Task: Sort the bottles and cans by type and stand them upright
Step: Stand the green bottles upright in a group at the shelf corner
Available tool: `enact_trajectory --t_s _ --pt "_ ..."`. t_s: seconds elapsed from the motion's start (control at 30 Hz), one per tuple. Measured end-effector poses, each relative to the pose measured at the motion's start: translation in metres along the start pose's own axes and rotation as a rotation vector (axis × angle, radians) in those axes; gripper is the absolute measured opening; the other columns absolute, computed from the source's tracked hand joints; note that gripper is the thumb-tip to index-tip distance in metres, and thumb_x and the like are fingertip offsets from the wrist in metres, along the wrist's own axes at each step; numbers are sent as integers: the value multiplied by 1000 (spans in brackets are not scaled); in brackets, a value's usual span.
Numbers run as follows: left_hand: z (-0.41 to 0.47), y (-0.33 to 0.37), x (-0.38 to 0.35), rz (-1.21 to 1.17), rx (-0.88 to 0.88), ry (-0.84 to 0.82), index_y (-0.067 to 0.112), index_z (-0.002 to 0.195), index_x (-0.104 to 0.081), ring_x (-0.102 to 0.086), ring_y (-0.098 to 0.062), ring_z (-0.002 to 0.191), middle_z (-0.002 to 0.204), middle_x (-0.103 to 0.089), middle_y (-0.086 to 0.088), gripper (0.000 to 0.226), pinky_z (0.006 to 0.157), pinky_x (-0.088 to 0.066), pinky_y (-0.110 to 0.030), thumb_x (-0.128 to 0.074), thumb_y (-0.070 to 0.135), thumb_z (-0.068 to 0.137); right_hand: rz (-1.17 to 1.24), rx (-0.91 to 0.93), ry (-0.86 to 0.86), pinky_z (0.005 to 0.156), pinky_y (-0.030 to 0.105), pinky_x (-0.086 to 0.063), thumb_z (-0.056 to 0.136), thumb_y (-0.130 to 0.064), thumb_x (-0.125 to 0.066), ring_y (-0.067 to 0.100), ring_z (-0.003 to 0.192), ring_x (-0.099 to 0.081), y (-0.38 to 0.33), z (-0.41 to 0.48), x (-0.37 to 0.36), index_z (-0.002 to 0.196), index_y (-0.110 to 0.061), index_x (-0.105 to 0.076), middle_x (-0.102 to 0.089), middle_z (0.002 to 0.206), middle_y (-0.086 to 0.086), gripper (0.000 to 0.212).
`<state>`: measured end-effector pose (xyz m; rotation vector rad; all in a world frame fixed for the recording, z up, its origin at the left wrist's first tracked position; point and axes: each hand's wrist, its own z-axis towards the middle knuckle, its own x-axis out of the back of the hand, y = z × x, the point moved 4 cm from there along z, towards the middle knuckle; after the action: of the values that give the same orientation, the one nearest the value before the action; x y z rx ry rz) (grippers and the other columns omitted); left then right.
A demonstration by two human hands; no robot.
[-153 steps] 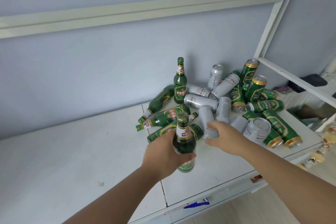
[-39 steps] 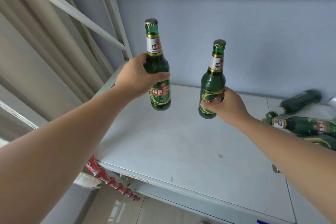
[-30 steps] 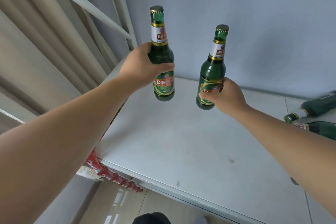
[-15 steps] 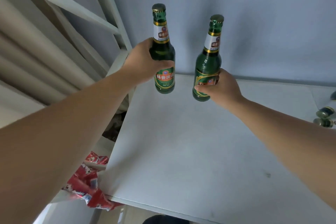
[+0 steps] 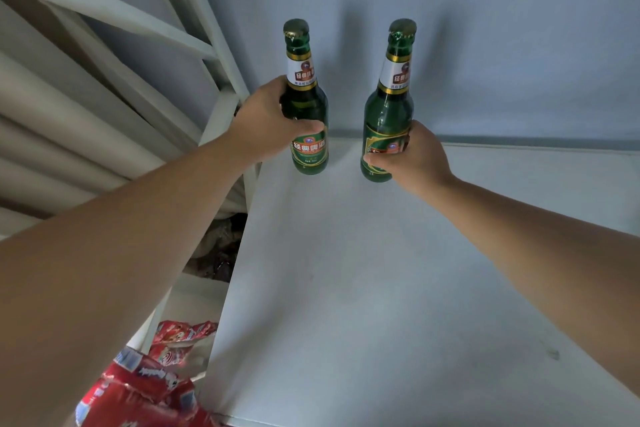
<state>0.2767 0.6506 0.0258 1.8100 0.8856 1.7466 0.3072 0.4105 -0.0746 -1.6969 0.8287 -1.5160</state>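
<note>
Two green glass beer bottles with gold caps stand upright at the back left corner of the white table [image 5: 363, 288], close to the blue wall. My left hand [image 5: 266, 125] grips the left bottle [image 5: 304, 97] round its body. My right hand [image 5: 412, 156] grips the right bottle [image 5: 389, 107] round its lower body. Both bottle bases are at or just above the tabletop; whether they touch it I cannot tell. The pile of other bottles and cans is out of view.
A white metal frame [image 5: 214, 55] and pale curtain folds [image 5: 69, 135] rise beyond the table's left edge. Red snack packets [image 5: 149, 385] lie below that edge at the bottom left. The blue wall [image 5: 485, 45] closes the back.
Both hands have carried the bottles from the pile to the back left corner and lowered them toward the tabletop. The view turned left, so the lying bottles dropped out of sight.
</note>
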Motion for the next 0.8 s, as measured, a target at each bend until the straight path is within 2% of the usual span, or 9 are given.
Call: enact_trajectory --t_s 0.23,0.53,0.67,0.8 --pt "13 -16 -1 -15 -32 -38 26 131 -60 -62 -11 112 123 -68 11 57 92 -46 -25 -85 30 81 31 -17 9 79 31 -55 62 -46 -84 12 93 -68 4 3 -22 113 -24 -63 -72 100 -9 59" --pt "25 -35 -3 -29 -46 -44 22 134 -59 -63 -17 117 128 -68 6 61 101 -49 -34 -86 31 80 33 11 17 78 28 -51 69 -37 -87 14 97 -66 4 7 -38 123 -19 -58 -71 108 -6 64" --pt "27 -37 -4 -41 -60 -60 23 134 -59 -62 -16 119 129 -68 6 61 103 -48 -35 -85 29 80 29 21 2 73 20 -44 73 -32 -87 14 98 -64 3 13 -39 127 -17 -54 -69 113 -6 65" --pt "29 -43 -5 -57 -71 -90 25 136 -57 -61 -15 121 131 -66 8 62 106 -48 -37 -85 27 81 31 24 2 79 25 -45 72 -31 -88 15 100 -64 2 18 -40 129 -18 -53 -69 115 -4 67"
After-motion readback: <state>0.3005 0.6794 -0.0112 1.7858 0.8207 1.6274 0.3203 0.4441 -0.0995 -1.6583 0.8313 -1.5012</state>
